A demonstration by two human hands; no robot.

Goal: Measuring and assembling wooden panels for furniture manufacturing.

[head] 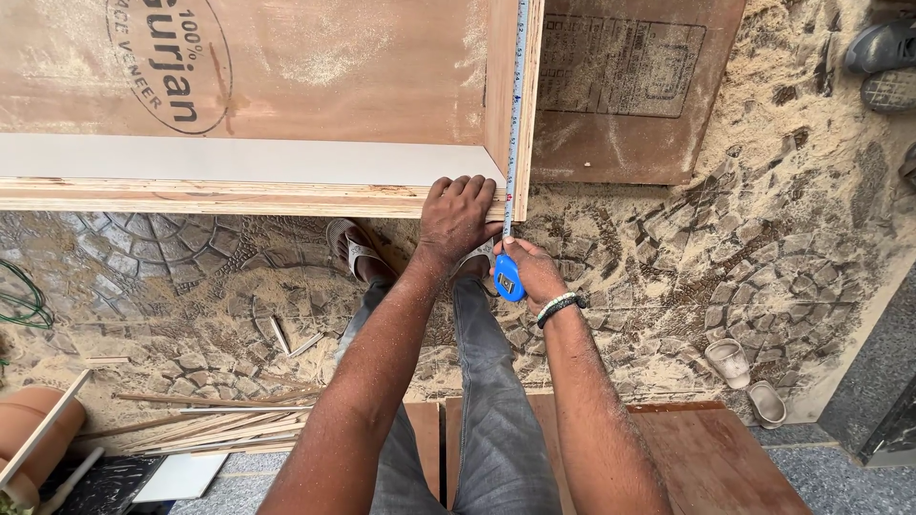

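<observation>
The left hand lies flat, fingers spread, pressing the near edge of the plywood box; just right of it the right hand grips a blue tape case; the tape runs from that hand away along the box's upright side panel; below both hands, sandalled feet stand on sawdust-covered paving; thin wood strips lie far left of the arms.

The left hand presses flat on the near edge of the plywood panel, while just right of it the right hand grips a blue tape measure whose tape runs up the panel's upright right side.
</observation>
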